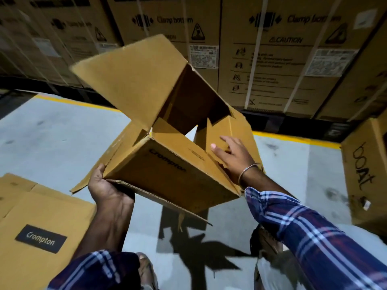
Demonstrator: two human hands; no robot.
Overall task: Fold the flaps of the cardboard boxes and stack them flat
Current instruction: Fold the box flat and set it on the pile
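Head view, close, probably tilted downward.

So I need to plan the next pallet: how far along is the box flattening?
Done: at least one flattened box lies on the floor. In hand: an open box, left hand gripping its edge, right hand spread on a flap. Left: this box, still unfolded and unstacked.

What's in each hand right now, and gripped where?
Left hand grips the open cardboard box at its lower near corner. Right hand lies open, fingers straight, against a side flap, not gripping it.
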